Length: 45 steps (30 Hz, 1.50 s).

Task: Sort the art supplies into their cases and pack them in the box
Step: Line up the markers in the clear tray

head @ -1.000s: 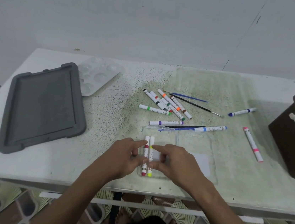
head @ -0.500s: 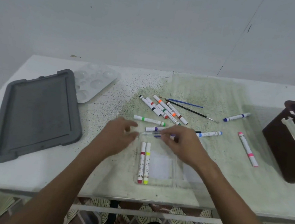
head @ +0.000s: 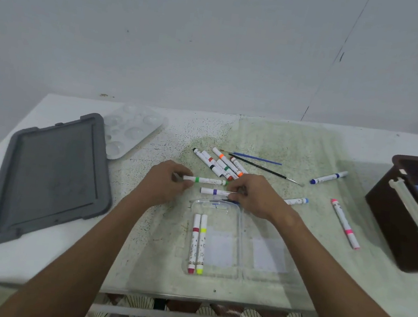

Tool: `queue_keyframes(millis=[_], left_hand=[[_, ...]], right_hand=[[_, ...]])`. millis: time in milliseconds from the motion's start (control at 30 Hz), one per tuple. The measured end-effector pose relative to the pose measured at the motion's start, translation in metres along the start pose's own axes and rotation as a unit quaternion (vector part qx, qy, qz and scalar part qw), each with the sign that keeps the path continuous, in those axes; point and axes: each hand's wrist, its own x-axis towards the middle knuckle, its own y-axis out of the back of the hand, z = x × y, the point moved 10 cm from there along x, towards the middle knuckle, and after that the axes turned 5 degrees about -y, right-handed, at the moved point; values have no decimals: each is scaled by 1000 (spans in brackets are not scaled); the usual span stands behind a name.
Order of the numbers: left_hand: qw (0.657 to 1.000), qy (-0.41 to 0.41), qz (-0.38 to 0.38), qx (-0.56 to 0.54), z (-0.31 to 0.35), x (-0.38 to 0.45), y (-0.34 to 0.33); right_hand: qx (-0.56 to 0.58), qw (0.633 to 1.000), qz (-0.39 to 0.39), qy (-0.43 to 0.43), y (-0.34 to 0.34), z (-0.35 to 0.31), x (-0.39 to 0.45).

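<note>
While left hand [head: 165,184] pinches green marker [head: 206,180], right hand [head: 253,196] grips purple marker [head: 215,192].

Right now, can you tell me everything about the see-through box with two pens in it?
The clear plastic case lies open and flat on the speckled white table, near its front edge. It has rounded corners and a pale label in each half. A red-banded marker and a yellow-banded marker lie side by side in its left half. No hand touches it.
</note>
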Motion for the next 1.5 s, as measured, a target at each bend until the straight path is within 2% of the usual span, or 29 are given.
queue_keyframes(millis=[67,167,233,333,400,467,567,667,800,1033,1233,1367,1500], left_hand=[[995,23,36,-92,-1,-11,11],[969,33,76,-232,9,-32,28],[955,26,101,-280,20,-46,38],[939,32,136,-314,33,-68,45],[949,49,109,-291,39,-78,32],[965,69,36,-252,43,-84,4],[987,72,-30,-138,43,-88,-28],[994,66,-18,-88,44,-87,-37],[996,60,4,-67,47,-84,-41],[998,22,23,-54,54,-87,-44],[999,-46,-16,14,57,-100,-51],[998,-53,-36,9,51,-103,-50],[997,-58,-58,12,45,-107,-51]], right_hand=[[20,1000,19,3,8,-1,-3],[56,997,58,10,26,-6,-19],[89,994,67,4,33,-9,-37],[183,982,40,-18,23,-14,-72],[197,979,31,-38,9,-13,-92],[177,982,36,-54,-5,-10,-104],[121,990,42,-53,-22,-15,-111],[82,994,57,-41,-28,-19,-111],[45,992,92,-70,-23,-13,-109],[-21,990,72,-121,-25,-13,-102],[70,987,78,-124,-24,-11,-107],[137,983,70,-97,-31,-20,-120],[151,983,61,-89,-39,-22,-123]])
